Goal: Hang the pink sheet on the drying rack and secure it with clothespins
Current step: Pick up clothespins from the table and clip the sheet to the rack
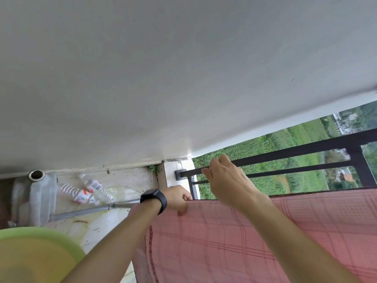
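Observation:
The pink checked sheet [224, 242] hangs folded over a grey metal rod [91, 210], and its fold runs from the centre to the right edge. My left hand [177, 199], with a black watch on the wrist, grips the sheet's left end on the rod. My right hand [226, 180] is just above the fold with its back to the camera. Its fingers are bent together near a black railing bar, and whatever is in them is hidden. No clothespin is visible.
A black balcony railing [306, 150] runs beyond the sheet, with green fields far below. A yellow-green basin [30, 252] sits at the lower left. Two empty plastic bottles [89, 190] lie on the stained floor near a grey drain pipe [36, 174]. A white wall [163, 78] fills the top.

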Demonstrator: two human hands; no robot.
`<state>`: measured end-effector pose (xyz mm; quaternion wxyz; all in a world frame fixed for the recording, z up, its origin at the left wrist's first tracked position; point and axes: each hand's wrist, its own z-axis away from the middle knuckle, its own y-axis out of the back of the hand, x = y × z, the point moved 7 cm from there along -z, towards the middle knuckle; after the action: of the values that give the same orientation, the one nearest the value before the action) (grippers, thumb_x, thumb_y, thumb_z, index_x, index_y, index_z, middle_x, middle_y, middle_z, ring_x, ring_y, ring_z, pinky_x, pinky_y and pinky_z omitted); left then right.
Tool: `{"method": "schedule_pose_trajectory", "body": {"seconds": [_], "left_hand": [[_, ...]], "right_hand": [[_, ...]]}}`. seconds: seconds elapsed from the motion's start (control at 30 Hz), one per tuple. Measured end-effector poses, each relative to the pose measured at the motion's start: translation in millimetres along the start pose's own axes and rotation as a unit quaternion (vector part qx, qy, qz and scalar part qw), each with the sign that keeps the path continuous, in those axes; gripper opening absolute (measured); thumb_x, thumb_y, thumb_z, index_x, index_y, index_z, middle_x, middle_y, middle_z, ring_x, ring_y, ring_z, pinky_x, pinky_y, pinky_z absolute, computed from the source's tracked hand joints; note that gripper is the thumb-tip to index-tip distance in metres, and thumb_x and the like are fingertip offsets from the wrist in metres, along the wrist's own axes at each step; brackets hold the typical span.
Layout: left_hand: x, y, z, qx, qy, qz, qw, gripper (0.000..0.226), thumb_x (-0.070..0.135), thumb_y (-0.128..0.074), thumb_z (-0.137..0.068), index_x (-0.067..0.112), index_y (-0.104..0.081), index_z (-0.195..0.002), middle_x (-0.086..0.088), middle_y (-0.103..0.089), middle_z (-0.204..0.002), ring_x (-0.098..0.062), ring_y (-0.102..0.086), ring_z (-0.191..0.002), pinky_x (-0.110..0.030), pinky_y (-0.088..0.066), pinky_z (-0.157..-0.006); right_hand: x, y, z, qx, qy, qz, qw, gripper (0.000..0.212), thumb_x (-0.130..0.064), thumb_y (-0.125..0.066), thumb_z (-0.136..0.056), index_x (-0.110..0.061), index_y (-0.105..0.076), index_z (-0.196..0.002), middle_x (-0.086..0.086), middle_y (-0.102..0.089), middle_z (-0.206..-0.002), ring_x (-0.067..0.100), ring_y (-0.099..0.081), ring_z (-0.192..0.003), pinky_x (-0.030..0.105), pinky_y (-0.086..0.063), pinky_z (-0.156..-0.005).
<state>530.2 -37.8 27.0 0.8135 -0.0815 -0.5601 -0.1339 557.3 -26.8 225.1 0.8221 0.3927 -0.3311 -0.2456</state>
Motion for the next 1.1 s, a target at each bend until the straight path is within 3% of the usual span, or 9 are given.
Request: {"method": "schedule_pose_trajectory", "body": {"seconds": [0.1,0.2,0.27,0.4,0.53,0.7,0.8,0.93,1.1], "left_hand": [[-4,13,9,0.005,-0.026,0.041,0.999,0.029,0.017,-0.081,-0.054,0.035,-0.075,-0.075,0.016,-0.074,-0.081,-0.004,-0.069,-0.082,-0.026,-0.056,-0.078],[-5,23,17,0.041,-0.044,0.037,0.998,0.031,0.017,-0.086,-0.060,0.029,-0.079,-0.087,0.016,-0.075,-0.086,0.004,-0.068,-0.084,-0.020,-0.055,-0.080],[-3,24,21,0.065,-0.049,0.036,0.996,0.033,0.014,-0.088,-0.060,0.028,-0.080,-0.089,0.014,-0.076,-0.085,0.005,-0.069,-0.082,-0.020,-0.056,-0.080],[-10,27,20,0.072,-0.056,0.058,0.994,0.032,0.013,-0.088,-0.064,0.024,-0.081,-0.093,0.010,-0.077,-0.089,0.004,-0.070,-0.081,-0.015,-0.055,-0.079],[-14,38,15,0.106,-0.065,0.022,0.992,0.017,0.025,-0.086,-0.071,0.024,-0.081,-0.087,0.011,-0.077,-0.084,-0.001,-0.069,-0.080,-0.024,-0.056,-0.083],[-20,30,17,0.151,-0.092,0.005,0.984,0.015,0.026,-0.074,-0.084,0.019,-0.076,-0.097,0.006,-0.074,-0.098,-0.010,-0.065,-0.090,-0.024,-0.050,-0.083],[-25,15,18,0.179,-0.093,-0.003,0.980,0.003,0.024,-0.058,-0.093,0.021,-0.059,-0.093,0.004,-0.065,-0.089,-0.021,-0.061,-0.084,-0.034,-0.049,-0.074],[-21,8,20,0.245,-0.107,-0.073,0.961,0.008,0.016,-0.044,-0.098,0.019,-0.052,-0.100,0.001,-0.060,-0.082,-0.023,-0.056,-0.073,-0.039,-0.048,-0.065],[-37,3,15,0.235,-0.086,0.126,0.960,0.018,0.021,-0.053,-0.087,0.028,-0.065,-0.099,0.010,-0.070,-0.094,-0.012,-0.063,-0.090,-0.028,-0.049,-0.077]], "right_hand": [[-4,-14,6,-0.034,0.018,0.064,0.997,0.019,-0.023,-0.046,-0.103,-0.009,-0.052,-0.114,0.009,-0.047,-0.124,0.021,-0.059,-0.089,0.041,-0.057,-0.083],[-3,-28,13,-0.135,-0.002,0.147,0.980,0.060,-0.063,-0.049,-0.093,-0.014,-0.053,-0.128,0.010,-0.041,-0.140,0.027,-0.053,-0.117,0.047,-0.050,-0.099],[-3,-33,15,-0.197,-0.024,0.204,0.959,0.069,-0.073,-0.054,-0.084,-0.015,-0.060,-0.121,0.009,-0.042,-0.145,0.030,-0.048,-0.126,0.048,-0.043,-0.105],[-13,-43,5,-0.212,-0.021,0.176,0.961,0.048,-0.062,-0.063,-0.083,-0.019,-0.050,-0.069,0.002,-0.061,-0.107,0.023,-0.062,-0.103,0.039,-0.052,-0.093],[-23,-52,-5,-0.216,-0.018,0.141,0.966,0.031,-0.045,-0.070,-0.084,-0.017,-0.058,-0.083,0.001,-0.065,-0.097,0.023,-0.063,-0.095,0.037,-0.052,-0.088],[-31,-57,-11,-0.186,-0.005,0.150,0.971,0.027,-0.026,-0.062,-0.086,-0.019,-0.045,-0.066,-0.001,-0.061,-0.084,0.020,-0.060,-0.080,0.032,-0.051,-0.076],[-27,-62,-15,-0.178,-0.025,0.107,0.978,0.023,-0.015,-0.056,-0.081,-0.019,-0.044,-0.062,-0.003,-0.051,-0.069,0.019,-0.050,-0.066,0.031,-0.049,-0.065],[-26,-60,-22,-0.157,-0.046,0.080,0.983,0.006,-0.016,-0.056,-0.076,-0.019,-0.059,-0.071,-0.007,-0.062,-0.074,0.016,-0.060,-0.072,0.038,-0.059,-0.077],[-39,-59,-20,-0.114,0.003,0.139,0.984,0.020,-0.009,-0.054,-0.088,-0.015,-0.047,-0.070,-0.002,-0.055,-0.080,0.018,-0.054,-0.073,0.034,-0.048,-0.069]]}}
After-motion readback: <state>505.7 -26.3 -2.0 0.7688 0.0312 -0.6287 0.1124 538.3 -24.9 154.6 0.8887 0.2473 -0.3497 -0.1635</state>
